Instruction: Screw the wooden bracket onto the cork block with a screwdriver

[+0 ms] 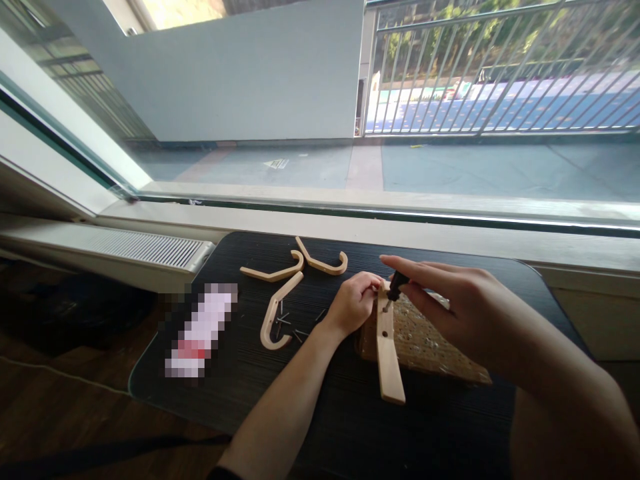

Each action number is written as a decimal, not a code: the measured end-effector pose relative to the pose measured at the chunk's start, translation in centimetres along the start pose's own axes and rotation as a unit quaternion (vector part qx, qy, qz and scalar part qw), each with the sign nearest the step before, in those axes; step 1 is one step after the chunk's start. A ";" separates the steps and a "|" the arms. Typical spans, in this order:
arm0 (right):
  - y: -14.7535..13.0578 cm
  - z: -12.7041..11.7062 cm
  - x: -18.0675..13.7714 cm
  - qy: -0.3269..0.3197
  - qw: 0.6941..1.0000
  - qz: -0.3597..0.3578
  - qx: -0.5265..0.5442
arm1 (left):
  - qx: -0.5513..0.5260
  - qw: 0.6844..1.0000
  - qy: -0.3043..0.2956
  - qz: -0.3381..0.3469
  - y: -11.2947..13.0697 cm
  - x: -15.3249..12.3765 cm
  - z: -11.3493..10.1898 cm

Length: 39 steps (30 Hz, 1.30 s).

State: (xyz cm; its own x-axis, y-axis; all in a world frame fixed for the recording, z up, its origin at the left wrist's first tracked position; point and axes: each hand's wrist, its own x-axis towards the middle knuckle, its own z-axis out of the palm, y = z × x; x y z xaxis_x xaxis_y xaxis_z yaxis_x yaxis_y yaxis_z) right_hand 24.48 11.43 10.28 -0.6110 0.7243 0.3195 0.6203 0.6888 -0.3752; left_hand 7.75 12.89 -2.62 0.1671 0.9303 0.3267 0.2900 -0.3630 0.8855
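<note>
My left hand [353,303] is closed around the top end of a pale wooden strip [388,353] that lies across a brown board [430,343] on the black table [300,400]. My right hand [450,300] pinches a small dark-handled screwdriver [395,288], its tip touching the strip's upper end. Three curved wooden hook pieces lie to the left: one [274,272], another [323,263] and a third [276,313]. Several small dark screws [290,323] are scattered beside the third hook.
A blurred-out pink and white object [200,330] lies on the table's left part. A white radiator grille [145,248] and the window sill [400,233] run behind the table. Dark wooden floor is at the left.
</note>
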 end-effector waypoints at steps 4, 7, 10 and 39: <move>-0.2 -0.3 0.0 -0.004 1.000 0.005 -0.005 | 0.006 1.000 0.004 -0.006 -0.1 0.0 0.0; -0.4 -0.6 0.0 -0.012 1.000 0.009 -0.005 | 0.006 1.000 0.009 -0.009 -0.1 0.0 0.1; -0.5 -0.8 -0.1 -0.017 1.000 0.021 -0.006 | -0.004 1.000 0.010 -0.014 0.0 0.0 0.0; 0.1 -0.3 0.1 0.000 0.999 0.028 0.030 | -0.016 1.000 -0.010 -0.016 0.7 -0.1 -0.3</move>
State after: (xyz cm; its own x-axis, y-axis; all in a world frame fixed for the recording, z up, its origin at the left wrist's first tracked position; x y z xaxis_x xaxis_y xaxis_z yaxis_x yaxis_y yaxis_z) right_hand 24.66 11.61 10.54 -0.5756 0.7618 0.2971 0.6233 0.6439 -0.4437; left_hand 7.63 12.54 -1.97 0.1771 0.9398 0.2923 0.2660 -0.3316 0.9051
